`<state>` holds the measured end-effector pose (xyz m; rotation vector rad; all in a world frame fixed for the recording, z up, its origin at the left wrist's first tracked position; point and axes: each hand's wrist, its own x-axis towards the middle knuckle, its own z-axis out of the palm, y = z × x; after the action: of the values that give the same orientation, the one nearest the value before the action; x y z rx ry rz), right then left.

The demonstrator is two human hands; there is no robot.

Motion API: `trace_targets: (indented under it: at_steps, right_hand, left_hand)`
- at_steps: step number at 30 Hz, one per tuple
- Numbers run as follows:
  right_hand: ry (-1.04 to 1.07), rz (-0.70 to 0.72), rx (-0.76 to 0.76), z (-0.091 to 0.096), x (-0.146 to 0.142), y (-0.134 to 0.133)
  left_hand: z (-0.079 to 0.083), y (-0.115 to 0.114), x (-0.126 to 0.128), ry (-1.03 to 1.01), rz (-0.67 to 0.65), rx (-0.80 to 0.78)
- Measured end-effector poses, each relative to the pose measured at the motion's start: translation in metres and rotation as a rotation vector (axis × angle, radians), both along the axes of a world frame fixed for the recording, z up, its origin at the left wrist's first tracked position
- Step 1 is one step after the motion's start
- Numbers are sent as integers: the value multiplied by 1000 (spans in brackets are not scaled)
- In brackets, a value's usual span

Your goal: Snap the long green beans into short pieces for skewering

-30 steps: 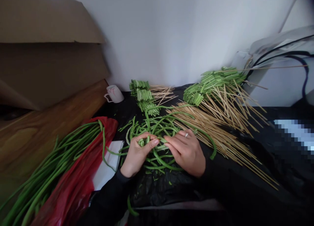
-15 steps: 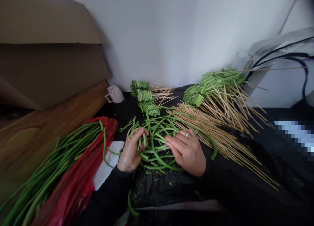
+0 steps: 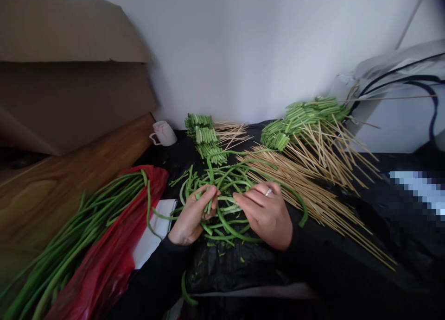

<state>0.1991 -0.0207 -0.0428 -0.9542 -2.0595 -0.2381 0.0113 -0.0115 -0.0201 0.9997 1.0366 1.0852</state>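
My left hand point(image 3: 193, 216) is closed around several short cut pieces of green long bean point(image 3: 209, 205), held side by side between thumb and fingers. Just to its right, my right hand point(image 3: 267, 213), with a ring on one finger, has its thumb and fingers pinched at the end of a pale green strip of long bean point(image 3: 227, 198). The fingertips partly hide that strip. Under and around both hands lies a tangled heap of long beans point(image 3: 229, 227), some whole and some cut, on black plastic sheeting point(image 3: 229, 264).
Bean pieces on skewers form stacks at back left point(image 3: 205, 134) and back right point(image 3: 306, 118). Loose wooden skewers point(image 3: 313, 190) fan out to the right. A red bag point(image 3: 104, 255) of whole beans point(image 3: 69, 232) lies left, near a white mug point(image 3: 164, 134) and cardboard box point(image 3: 76, 102).
My left hand has moved right, closer to my right hand, carrying the bean pieces. My right hand has barely shifted.
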Motion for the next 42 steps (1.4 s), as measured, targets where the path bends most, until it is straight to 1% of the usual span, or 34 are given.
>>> trace_targets:
  at_steps: [4,8,11,14,17,21,28,32,37,42]
  right_hand:
    - [-4,-5,32,1,1,-1]
    - [29,-59,33,5,3,0]
    - [24,-117,55,4,5,3]
    - [3,-162,108,2,7,6]
    - [-2,-155,161,0,7,8]
    - [-41,-105,195,-1,6,7]
    - [-85,-54,197,-5,4,5]
    - [-74,-50,167,-6,4,5]
    - [-36,-60,129,-4,4,5]
    - [-42,-73,110,-2,3,3]
  left_hand:
    - [2,-3,1,153,-115,-44]
    - [4,-6,1,244,-165,-54]
    - [4,-6,1,252,-177,-28]
    - [3,-6,0,255,-183,-41]
    - [2,-6,-1,249,-217,-50]
    - [1,-6,-1,210,-198,-57]
    - [-1,-6,1,327,-236,35]
    - [2,-7,3,427,-235,126]
    - [4,-6,2,533,-185,235]
    - [3,-7,0,598,-215,304]
